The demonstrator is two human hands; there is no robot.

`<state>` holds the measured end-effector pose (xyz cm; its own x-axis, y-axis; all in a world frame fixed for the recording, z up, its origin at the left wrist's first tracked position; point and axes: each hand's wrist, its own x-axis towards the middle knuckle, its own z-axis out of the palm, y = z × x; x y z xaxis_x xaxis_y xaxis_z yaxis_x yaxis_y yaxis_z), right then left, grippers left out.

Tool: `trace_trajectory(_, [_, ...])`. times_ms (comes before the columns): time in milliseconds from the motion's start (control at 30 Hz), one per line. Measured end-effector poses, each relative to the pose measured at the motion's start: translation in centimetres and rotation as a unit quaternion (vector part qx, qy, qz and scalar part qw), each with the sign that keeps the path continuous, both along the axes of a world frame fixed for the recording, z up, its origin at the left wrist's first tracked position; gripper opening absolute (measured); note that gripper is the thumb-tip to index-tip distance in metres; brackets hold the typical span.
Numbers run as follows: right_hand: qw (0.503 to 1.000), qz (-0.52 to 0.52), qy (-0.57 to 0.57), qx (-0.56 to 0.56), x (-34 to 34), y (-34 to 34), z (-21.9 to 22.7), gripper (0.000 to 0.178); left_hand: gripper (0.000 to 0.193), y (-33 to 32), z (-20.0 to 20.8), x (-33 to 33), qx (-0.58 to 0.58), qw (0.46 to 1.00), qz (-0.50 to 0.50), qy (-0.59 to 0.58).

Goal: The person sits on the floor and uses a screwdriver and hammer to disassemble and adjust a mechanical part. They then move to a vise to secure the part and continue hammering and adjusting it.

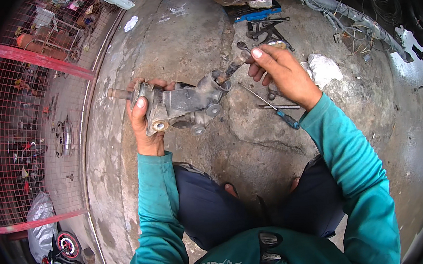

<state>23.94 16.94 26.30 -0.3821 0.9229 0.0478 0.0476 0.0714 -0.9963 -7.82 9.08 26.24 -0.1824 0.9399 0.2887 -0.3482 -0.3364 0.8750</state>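
Note:
My left hand (144, 110) grips a grimy grey metal housing (183, 103) by its left end, where a short shaft (118, 93) sticks out. The housing has several bolt lugs, and its round mouth faces right. Pinched between the thumb and fingers of my right hand (281, 69) is a dark metal rod (236, 68), which slants down with its lower end at that mouth. How far in it sits, I cannot tell. A small dark ring (242, 45) shows just above my right fingertips. Below that hand, a screwdriver with a blue handle (288, 119) lies on the floor.
Beyond my right hand, several dark hand tools (270, 30) lie near a blue-edged case (257, 14). A white rag (324, 69) rests to their right. Overhead right runs a pipe wrapped in cables (358, 21). A red mesh fence (42, 63) stands along the left.

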Motion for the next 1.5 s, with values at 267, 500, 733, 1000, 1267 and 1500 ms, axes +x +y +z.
trace_trajectory(267, [0.986,0.121,-0.109,0.028,1.6,0.0,0.5,0.041,0.048,0.7,-1.0,-0.2,-0.084,0.996,-0.026,-0.022])
trace_trajectory(500, [0.984,0.108,-0.12,0.074,1.3,-0.3,-0.4,0.051,0.058,0.9,-2.1,-1.5,-0.118,0.99,-0.076,0.006])
trace_trajectory(733, [0.983,0.116,-0.134,0.042,1.0,-0.6,-0.3,0.064,0.066,0.8,-1.8,-1.4,-0.076,0.995,-0.055,0.03])
trace_trajectory(1000, [0.985,0.131,-0.111,0.002,0.7,-0.9,-0.3,0.065,0.073,0.3,-1.0,-1.0,-0.055,0.997,-0.041,0.024])
trace_trajectory(1267, [0.979,0.134,-0.113,0.1,0.6,-0.8,-0.5,0.026,0.077,0.3,-0.8,-1.6,-0.035,0.998,-0.035,0.032])
trace_trajectory(1500, [0.983,0.129,-0.074,0.111,0.3,-1.1,-0.4,0.025,0.081,-0.1,-0.3,-1.5,-0.036,0.998,-0.017,0.05])
